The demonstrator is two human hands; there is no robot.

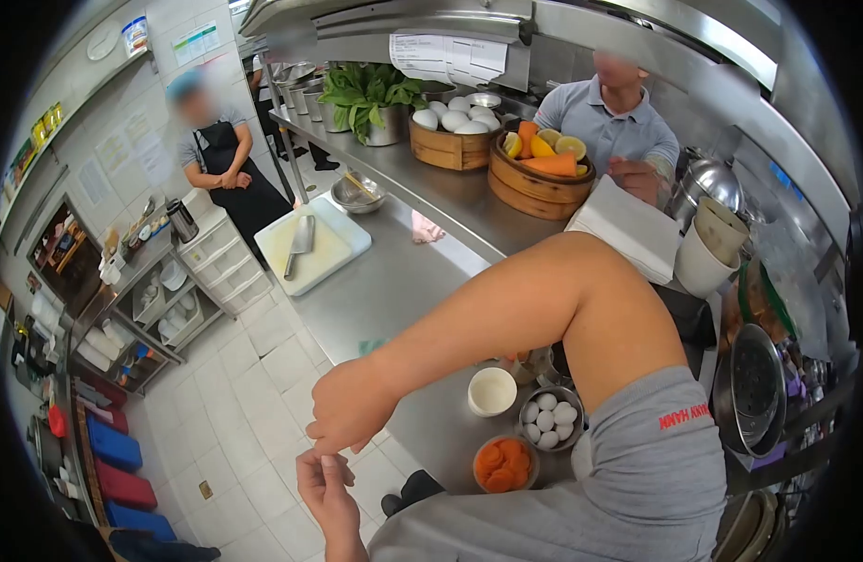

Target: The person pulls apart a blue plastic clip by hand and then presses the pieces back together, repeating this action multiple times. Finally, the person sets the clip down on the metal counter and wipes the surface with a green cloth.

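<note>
My right hand (356,403) is closed, knuckles up, in front of the counter's edge, its arm crossing the view from the right. Just below it is my left hand (328,482), fingers bent and thumb pressed in, close against the right fingertips. Whatever either hand may hold is hidden. Nearest on the steel counter (417,323) are a white cup (492,391), a bowl of small white eggs (550,419) and a container of orange slices (502,465).
A cleaver (301,245) lies on a cutting board (328,258). The raised shelf (455,204) bears leafy greens (370,94), a basket of eggs (450,145) and a lemon basket (539,192). One person (216,155) stands far left, another (609,122) behind the shelf.
</note>
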